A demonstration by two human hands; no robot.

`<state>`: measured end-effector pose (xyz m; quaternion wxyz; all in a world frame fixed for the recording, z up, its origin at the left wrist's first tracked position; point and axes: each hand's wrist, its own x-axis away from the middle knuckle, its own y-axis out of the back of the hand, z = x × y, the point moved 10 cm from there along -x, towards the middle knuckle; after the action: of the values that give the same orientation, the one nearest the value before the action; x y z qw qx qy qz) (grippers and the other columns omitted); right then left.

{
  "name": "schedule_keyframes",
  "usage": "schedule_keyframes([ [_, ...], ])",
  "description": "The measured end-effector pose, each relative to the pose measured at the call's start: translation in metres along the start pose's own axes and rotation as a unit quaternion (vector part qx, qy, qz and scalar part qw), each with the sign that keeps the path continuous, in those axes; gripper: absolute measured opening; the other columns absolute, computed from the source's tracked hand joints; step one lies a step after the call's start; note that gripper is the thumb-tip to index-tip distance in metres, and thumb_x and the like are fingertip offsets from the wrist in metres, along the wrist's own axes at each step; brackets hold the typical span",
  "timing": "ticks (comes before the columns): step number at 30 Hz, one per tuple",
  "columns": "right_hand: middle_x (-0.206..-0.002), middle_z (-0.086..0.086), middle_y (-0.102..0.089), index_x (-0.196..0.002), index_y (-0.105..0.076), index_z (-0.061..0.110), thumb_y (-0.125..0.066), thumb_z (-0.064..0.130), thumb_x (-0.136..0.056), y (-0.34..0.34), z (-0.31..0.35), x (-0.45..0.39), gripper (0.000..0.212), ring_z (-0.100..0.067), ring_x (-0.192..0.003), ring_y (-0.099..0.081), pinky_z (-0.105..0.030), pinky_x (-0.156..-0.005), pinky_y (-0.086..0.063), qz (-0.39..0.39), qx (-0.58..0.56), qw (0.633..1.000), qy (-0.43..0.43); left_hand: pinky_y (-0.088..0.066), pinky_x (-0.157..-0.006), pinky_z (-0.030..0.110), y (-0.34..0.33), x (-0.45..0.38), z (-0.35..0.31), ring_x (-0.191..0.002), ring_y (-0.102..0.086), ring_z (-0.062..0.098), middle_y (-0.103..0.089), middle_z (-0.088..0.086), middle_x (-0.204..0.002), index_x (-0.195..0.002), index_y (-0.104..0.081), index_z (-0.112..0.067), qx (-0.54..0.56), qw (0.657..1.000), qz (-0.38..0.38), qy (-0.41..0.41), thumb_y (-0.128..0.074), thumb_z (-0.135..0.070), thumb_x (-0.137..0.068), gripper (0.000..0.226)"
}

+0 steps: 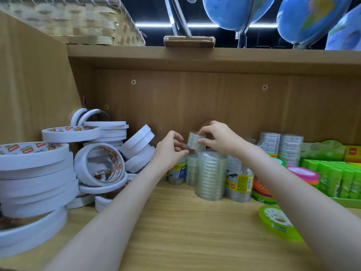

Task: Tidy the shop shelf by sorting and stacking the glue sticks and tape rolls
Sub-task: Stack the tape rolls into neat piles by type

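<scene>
Two hands meet over the clear-tape stacks at the back of the shelf [175,222]. The right hand [218,138] has its fingers curled round a short sleeve of clear tape rolls [193,140], gripping it from above and from the right. The left hand [169,148] pinches something small and dark at the sleeve's lower left edge, perhaps a loose tape end or a label; the blur makes it hard to tell.

Take the tall stack of clear rolls [212,175] as the landmark. The held sleeve sits just behind and above it, upright, with its long axis vertical. It seems to rest on or hover over another wrapped stack [190,169] behind the landmark's left side, though I cannot see whether they touch. The right hand's grip is the one carrying it; the left only steadies.

To my eye the coming move is a straight lowering, keeping that axis plumb so the sleeve seats squarely.

Left of the landmark, well apart, lie the white double-sided tape rolls [35,169] in a loose heap. To its right stand more clear stacks, coloured rolls, and the green glue sticks [332,177] in their tray.
</scene>
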<state>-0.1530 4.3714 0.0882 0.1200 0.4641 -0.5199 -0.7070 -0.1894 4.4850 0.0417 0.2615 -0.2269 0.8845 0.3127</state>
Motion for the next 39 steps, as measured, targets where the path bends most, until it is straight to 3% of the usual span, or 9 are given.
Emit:
schedule_keyframes([
  [7, -0.1, -0.004, -0.042, -0.114, -0.063, 0.012, -0.057, 0.022, -0.091, -0.006, 0.01, -0.003, 0.026, -0.018, -0.093, -0.047, -0.021, -0.078, -0.032, 0.095, 0.065, 0.993, 0.033, -0.046, -0.07, 0.017, -0.002, 0.001, -0.004, -0.077, -0.059, 0.008, -0.065, -0.007, -0.079, -0.076, -0.064, -0.02, -0.054, 0.998, -0.006, -0.019, -0.068, -0.013, -0.083, 0.011],
  [12, -0.124, -0.007, -0.053, -0.124, -0.059, 0.017, -0.047, 0.017, -0.095, -0.014, 0.012, -0.004, 0.031, -0.022, -0.114, -0.05, -0.029, -0.097, -0.038, 0.155, 0.069, 0.985, 0.03, -0.044, -0.07, 0.016, 0.003, 0.002, -0.006, -0.081, -0.059, 0.007, -0.066, -0.007, -0.083, -0.081, -0.065, -0.02, -0.06, 0.998, -0.017, -0.026, -0.066, -0.015, -0.084, 0.006],
  [16, -0.098, 0.003, -0.059, -0.112, -0.065, 0.017, -0.056, 0.019, -0.091, 0.029, -0.018, 0.001, 0.023, -0.015, -0.099, -0.058, -0.022, -0.08, -0.039, 0.046, 0.008, 0.999, -0.026, -0.042, -0.076, 0.01, -0.003, 0.006, -0.009, -0.093, -0.057, 0.004, -0.058, -0.01, -0.104, -0.111, -0.055, -0.023, -0.007, 0.999, 0.035, -0.039, -0.064, -0.01, -0.084, 0.031],
  [18, -0.096, 0.003, -0.06, -0.108, -0.066, 0.018, -0.065, 0.026, -0.085, 0.027, -0.032, 0.007, 0.025, -0.016, -0.099, -0.058, -0.022, -0.078, -0.039, 0.086, 0.016, 0.995, -0.048, -0.044, -0.083, 0.011, -0.01, 0.009, -0.011, -0.1, -0.056, 0.005, -0.055, -0.011, -0.11, -0.122, -0.05, -0.028, -0.001, 0.996, 0.078, -0.047, -0.064, -0.009, -0.084, 0.045],
  [21, -0.102, 0.003, -0.057, -0.12, -0.058, 0.019, -0.073, 0.027, -0.077, 0.019, -0.037, 0.011, 0.046, -0.015, -0.098, -0.053, -0.026, -0.081, -0.043, 0.124, 0.045, 0.989, -0.061, -0.038, -0.101, 0.037, -0.023, 0.01, -0.011, -0.111, -0.054, 0.012, -0.059, -0.009, -0.116, -0.127, -0.046, -0.034, -0.121, 0.985, 0.098, -0.068, -0.066, -0.021, -0.083, 0.05],
  [25, -0.087, 0.009, -0.054, -0.112, -0.064, 0.024, -0.069, 0.023, -0.079, 0.0, -0.032, 0.003, 0.033, -0.017, -0.096, -0.054, -0.032, -0.081, -0.044, 0.152, 0.11, 0.981, -0.054, -0.023, -0.103, 0.037, -0.028, 0.011, -0.01, -0.116, -0.046, 0.016, -0.059, -0.005, -0.113, -0.134, -0.036, -0.037, -0.249, 0.963, 0.077, -0.072, -0.063, -0.032, -0.085, 0.056],
  [31, -0.084, 0.004, -0.063, -0.091, -0.07, 0.032, -0.061, 0.011, -0.078, -0.021, -0.034, 0.004, 0.026, -0.017, -0.082, -0.058, -0.031, -0.07, -0.048, 0.261, 0.13, 0.955, -0.053, -0.02, -0.105, 0.037, -0.026, 0.011, -0.009, -0.119, -0.045, 0.016, -0.058, -0.006, -0.118, -0.137, -0.03, -0.042, -0.251, 0.961, 0.085, -0.08, -0.063, -0.033, -0.086, 0.062],
  [34, -0.076, 0.01, -0.056, -0.098, -0.072, 0.022, -0.063, 0.012, -0.081, -0.017, -0.031, 0.004, 0.021, -0.013, -0.08, -0.054, -0.023, -0.066, -0.041, 0.222, 0.098, 0.97, -0.02, -0.024, -0.107, 0.038, -0.024, 0.012, -0.007, -0.116, -0.048, 0.016, -0.059, -0.005, -0.118, -0.142, -0.021, -0.044, -0.243, 0.963, 0.083, -0.084, -0.065, -0.035, -0.084, 0.073],
  [39, -0.095, -0.004, -0.059, -0.104, -0.066, 0.008, -0.063, 0.018, -0.087, 0.039, -0.031, -0.004, 0.02, -0.017, -0.089, -0.052, -0.022, -0.071, -0.033, 0.068, 0.05, 0.996, 0.002, -0.024, -0.104, 0.036, -0.023, 0.015, -0.01, -0.116, -0.047, 0.017, -0.06, -0.003, -0.116, -0.14, -0.024, -0.043, -0.264, 0.958, 0.064, -0.092, -0.062, -0.035, -0.086, 0.066],
])
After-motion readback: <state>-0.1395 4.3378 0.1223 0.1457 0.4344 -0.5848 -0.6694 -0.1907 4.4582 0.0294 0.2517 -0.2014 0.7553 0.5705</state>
